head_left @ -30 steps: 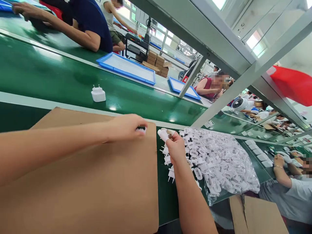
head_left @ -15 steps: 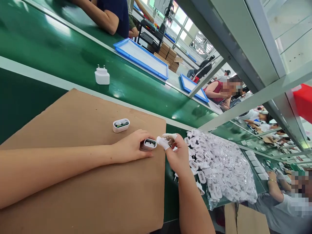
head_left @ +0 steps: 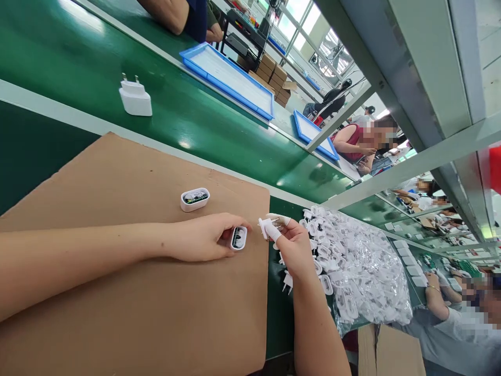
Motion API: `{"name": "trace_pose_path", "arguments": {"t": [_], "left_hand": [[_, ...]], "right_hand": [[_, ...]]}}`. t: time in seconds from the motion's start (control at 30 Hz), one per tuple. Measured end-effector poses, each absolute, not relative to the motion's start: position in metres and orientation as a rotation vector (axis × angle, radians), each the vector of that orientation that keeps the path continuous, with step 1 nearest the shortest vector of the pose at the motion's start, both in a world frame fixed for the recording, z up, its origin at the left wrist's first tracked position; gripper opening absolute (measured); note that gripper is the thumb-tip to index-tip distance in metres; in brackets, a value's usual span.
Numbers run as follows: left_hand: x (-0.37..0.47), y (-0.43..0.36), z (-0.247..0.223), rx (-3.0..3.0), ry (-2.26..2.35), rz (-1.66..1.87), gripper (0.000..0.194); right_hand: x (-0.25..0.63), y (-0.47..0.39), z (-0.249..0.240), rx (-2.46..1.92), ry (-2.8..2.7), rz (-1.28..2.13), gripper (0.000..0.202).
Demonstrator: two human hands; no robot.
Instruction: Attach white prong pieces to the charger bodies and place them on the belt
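Note:
My left hand (head_left: 209,236) is closed around a white charger housing (head_left: 239,238), its open end facing right with dark and white parts inside. Just to the right, my right hand (head_left: 289,241) pinches a white plug cover with metal pins (head_left: 267,228); white finger cots cover its thumb and a finger. A small gap separates the two pieces. Another open charger housing (head_left: 194,199), with green circuit parts showing inside, rests on the cardboard sheet (head_left: 188,313) above my left hand.
A white charger with two pins (head_left: 135,98) sits on the green belt (head_left: 219,141). To the right lies a heap of white plug covers (head_left: 352,261), partly in clear plastic. Blue-edged trays (head_left: 230,81) stand beyond. A grey metal frame (head_left: 407,151) crosses the right. Other people sit along the line.
My left hand has turned the housing more upright in view. The plug cover in my right hand now shows clearly. The charger on the belt has shifted left in view.

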State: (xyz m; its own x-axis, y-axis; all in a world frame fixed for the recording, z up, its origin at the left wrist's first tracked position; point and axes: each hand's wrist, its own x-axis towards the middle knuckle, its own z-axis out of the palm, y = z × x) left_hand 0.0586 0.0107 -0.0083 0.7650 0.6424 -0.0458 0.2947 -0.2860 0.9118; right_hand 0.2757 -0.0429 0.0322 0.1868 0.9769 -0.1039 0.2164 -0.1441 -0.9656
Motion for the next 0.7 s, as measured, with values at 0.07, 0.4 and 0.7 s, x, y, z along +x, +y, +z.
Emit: {"name": "trace_pose_path", "arguments": {"t": [0.07,0.4,0.7], "left_hand": [[0.065,0.009,-0.009,1.866,0.824,0.446,0.036],[0.072,0.008,-0.011,1.824,0.870,0.560,0.035],[0.074,0.005,-0.015,1.820,0.864,0.628,0.034]], "right_hand": [[0.274,-0.046,0.032,-1.574,-1.222,0.993,0.037],[0.260,-0.069,0.034,-1.446,-1.897,0.309,0.022],[0.251,-0.070,0.029,-1.365,-2.156,0.155,0.028]]}}
